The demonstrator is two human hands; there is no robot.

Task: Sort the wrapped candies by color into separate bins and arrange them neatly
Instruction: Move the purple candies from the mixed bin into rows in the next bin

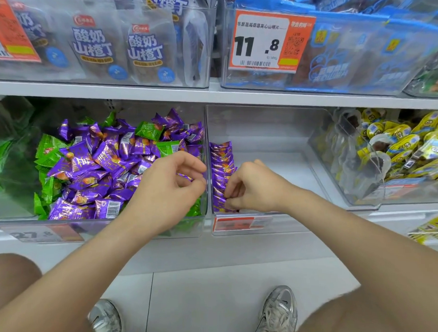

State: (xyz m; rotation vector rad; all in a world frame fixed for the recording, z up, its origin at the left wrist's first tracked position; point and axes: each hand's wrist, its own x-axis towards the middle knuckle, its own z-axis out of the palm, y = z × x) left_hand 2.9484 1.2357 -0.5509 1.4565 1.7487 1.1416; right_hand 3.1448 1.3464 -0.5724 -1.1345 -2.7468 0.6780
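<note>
White shop shelving (160,93) fills the view, with rows of clear bins and a pale tiled floor below. Beneath the left hand (169,182) sits a wide clear plastic bin (15,202) heaped with small pillow-shaped foil-wrapped candies, purple and green mixed together (101,170). Around the right hand (253,187) is a second clear plastic bin (274,144), mostly bare. A tidy row of purple foil candies (221,163) stands on edge along the bin wall just left of that hand.

The right hand's curled fingertips pinch the near end of the row. The left hand hovers over the heap with fingers curled; whether it holds a candy cannot be told.

The candies look light, crinkly and slippery, likely to topple in a row. Pinching each by its flat crimped edge seems safest.
</note>
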